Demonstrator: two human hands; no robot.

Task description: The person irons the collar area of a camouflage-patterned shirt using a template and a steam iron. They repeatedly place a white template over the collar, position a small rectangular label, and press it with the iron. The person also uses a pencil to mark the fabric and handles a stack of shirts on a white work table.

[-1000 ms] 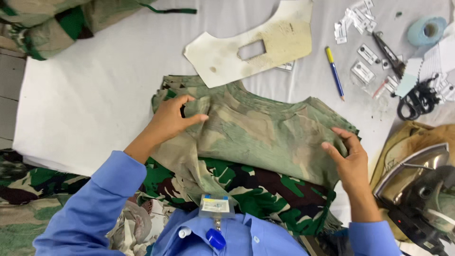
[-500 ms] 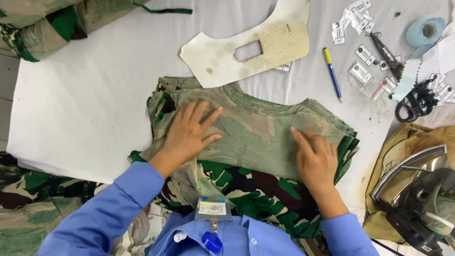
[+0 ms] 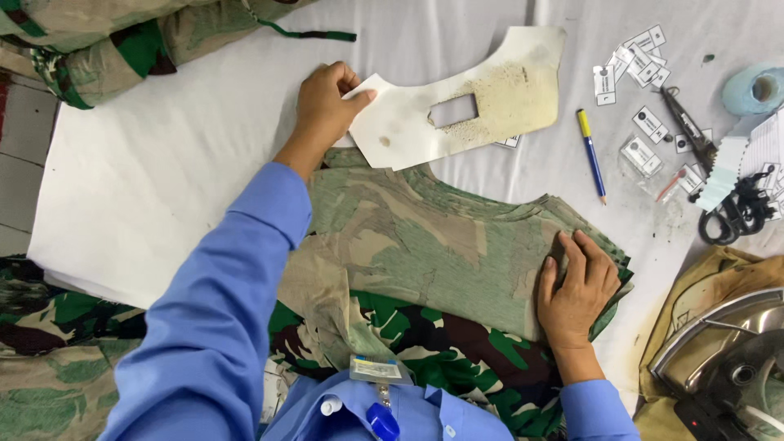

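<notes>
A camouflage shirt [image 3: 425, 245] lies inside out on the white padded table [image 3: 163, 163], its neck opening toward the far side. My right hand [image 3: 576, 287] rests flat on the shirt's right shoulder. My left hand [image 3: 325, 106] has reached past the shirt and pinches the left end of a stained white cardboard template [image 3: 457, 102] with a rectangular cut-out. The template's near edge overlaps the shirt's collar.
A blue and yellow pen [image 3: 591, 155], small white paper tags [image 3: 629, 61], thread snips [image 3: 684, 122], black scissors [image 3: 735, 216] and a pale blue tape roll [image 3: 755, 88] lie at the right. An iron [image 3: 727, 359] sits at the lower right. More camouflage garments [image 3: 106, 41] are piled at the upper left.
My left hand has left the shirt and moved up to grip the cardboard template. My right hand has slid right toward the shirt's shoulder edge.
</notes>
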